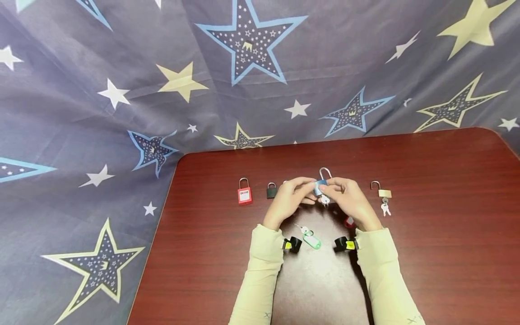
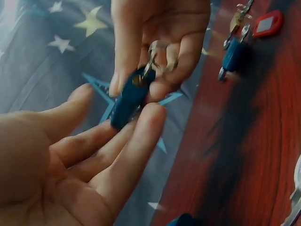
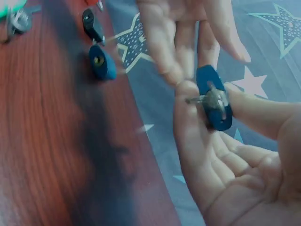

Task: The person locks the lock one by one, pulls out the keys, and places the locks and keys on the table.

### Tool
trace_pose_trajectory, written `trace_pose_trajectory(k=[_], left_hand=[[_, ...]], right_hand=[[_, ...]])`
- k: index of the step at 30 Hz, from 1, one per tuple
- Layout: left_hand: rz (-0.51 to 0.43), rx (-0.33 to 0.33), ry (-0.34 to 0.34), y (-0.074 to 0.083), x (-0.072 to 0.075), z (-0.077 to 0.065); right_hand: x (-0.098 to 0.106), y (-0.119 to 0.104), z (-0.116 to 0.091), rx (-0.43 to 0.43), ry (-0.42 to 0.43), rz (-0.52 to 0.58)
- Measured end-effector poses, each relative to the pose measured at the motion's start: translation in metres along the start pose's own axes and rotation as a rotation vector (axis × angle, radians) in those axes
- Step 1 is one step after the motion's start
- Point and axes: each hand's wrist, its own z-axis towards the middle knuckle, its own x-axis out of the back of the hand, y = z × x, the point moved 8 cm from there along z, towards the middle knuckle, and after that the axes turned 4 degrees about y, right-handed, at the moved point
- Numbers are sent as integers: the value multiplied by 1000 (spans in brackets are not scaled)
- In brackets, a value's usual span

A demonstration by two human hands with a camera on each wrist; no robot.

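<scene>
My right hand (image 1: 349, 198) pinches a blue padlock (image 1: 320, 187) between thumb and fingers, above the table. Its shackle (image 1: 325, 172) points away and stands up from the body. Keys (image 3: 214, 101) sit at the keyhole end, facing me. My left hand (image 1: 289, 198) is at the padlock's left side, and in the left wrist view its fairly straight fingers reach the body while the thumb stands apart. A second blue padlock (image 3: 102, 63) lies on the table, mostly hidden by the left hand in the head view.
Left of the hands lie a red padlock (image 1: 244, 196) and a black padlock (image 1: 271, 191). A brass padlock (image 1: 384, 193) with keys lies right, its shackle open. Nearer are a green key tag (image 1: 312, 240) and a red tag (image 1: 349, 222). Another blue padlock (image 2: 235, 55) shows in the left wrist view.
</scene>
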Motion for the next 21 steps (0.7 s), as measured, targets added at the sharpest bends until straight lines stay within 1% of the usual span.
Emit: trace_pose_trajectory(k=[1, 4, 7, 11, 14, 18, 21], left_hand=[[-23, -3, 9, 0, 2, 0], [-43, -20, 53, 1, 9, 2], [-64, -40, 77, 7, 12, 2], [-135, -53, 64, 20, 12, -2], [-178, -74, 53, 25, 12, -4], [-243, -127, 32, 22, 11, -2], [-289, -162, 17, 15, 10, 2]], right_hand=[[-1, -1, -1, 9, -9, 2], [-6, -5, -2, 34, -37, 15], [-12, -10, -3, 59, -85, 37], [-21, -15, -6, 63, -153, 83], [-25, -16, -7, 60, -180, 99], [-27, -17, -8, 65, -201, 104], [-27, -18, -9, 81, -215, 98]])
